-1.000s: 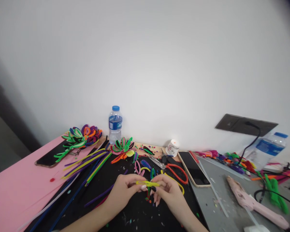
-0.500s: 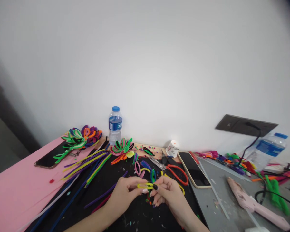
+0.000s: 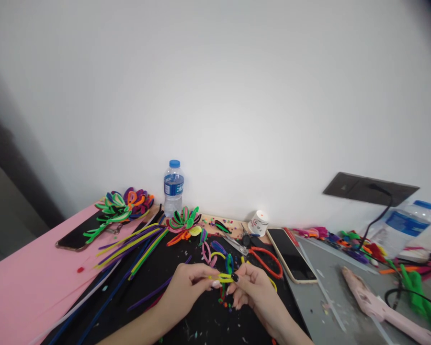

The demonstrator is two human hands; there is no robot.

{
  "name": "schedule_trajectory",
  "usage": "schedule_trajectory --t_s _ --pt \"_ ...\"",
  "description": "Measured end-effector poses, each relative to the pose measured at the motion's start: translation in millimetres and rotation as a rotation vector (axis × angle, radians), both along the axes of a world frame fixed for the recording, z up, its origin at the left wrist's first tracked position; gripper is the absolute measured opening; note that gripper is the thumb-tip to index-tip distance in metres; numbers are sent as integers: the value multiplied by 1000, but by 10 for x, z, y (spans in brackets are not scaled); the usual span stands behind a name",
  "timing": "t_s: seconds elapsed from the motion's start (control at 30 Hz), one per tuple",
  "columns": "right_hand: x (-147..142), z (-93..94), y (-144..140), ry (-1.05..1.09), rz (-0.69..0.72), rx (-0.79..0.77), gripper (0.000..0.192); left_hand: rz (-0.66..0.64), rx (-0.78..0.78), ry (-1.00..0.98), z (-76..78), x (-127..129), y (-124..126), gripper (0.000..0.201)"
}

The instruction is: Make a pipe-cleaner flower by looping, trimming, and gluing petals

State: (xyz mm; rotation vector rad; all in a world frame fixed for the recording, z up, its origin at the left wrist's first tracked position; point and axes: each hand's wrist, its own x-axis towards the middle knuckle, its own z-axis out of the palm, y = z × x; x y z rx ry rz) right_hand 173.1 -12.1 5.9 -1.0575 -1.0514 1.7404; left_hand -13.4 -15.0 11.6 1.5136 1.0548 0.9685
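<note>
A short yellow pipe cleaner (image 3: pixel 225 278), bent into a narrow loop, stretches between my two hands above the black mat (image 3: pixel 208 321). My left hand (image 3: pixel 187 287) pinches its left end, thumb against forefinger. At the other end, the thumb and forefinger of my right hand (image 3: pixel 250 286) are closed on it. Just beyond my fingers lie small bent loops: a pink one (image 3: pixel 206 253) and a blue and green one (image 3: pixel 229 263). Orange-handled scissors (image 3: pixel 266 261) rest behind my right hand, over another yellow pipe cleaner.
Long pipe cleaners (image 3: pixel 136 244) fan out at the left. Pipe-cleaner flowers (image 3: pixel 183 223) stand near a water bottle (image 3: pixel 174 189). A white phone (image 3: pixel 290 254), a paper cup (image 3: pixel 259 223), a pink glue gun (image 3: pixel 380 306) and a second bottle (image 3: pixel 404 227) are to the right.
My left fingers have slid over the yellow loop's left end, so less of it shows between the hands. The whole view has shifted slightly.
</note>
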Motion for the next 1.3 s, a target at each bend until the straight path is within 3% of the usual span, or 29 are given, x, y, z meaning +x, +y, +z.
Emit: schedule_trajectory --t_s 0.13,0.27,0.43,0.53,1.07,1.2,1.3 --pt "36 52 35 -4 -89 42 30 70 57 62 193 -136 107 27" --pt "71 92 60 5 -145 70 28 187 238 459 363 -415 246 14" --pt "65 70 57 -22 -139 67 29 111 108 937 301 -583 244 13" --pt "65 44 57 -11 -125 68 29 46 60 1054 254 -557 205 8" --pt "65 -26 78 4 -100 93 25 28 89 1047 219 -484 182 4" --pt "63 3 70 5 -123 94 24 137 118 919 195 -496 224 7" --pt "52 43 56 5 -149 90 24 206 183 678 229 -468 258 6"
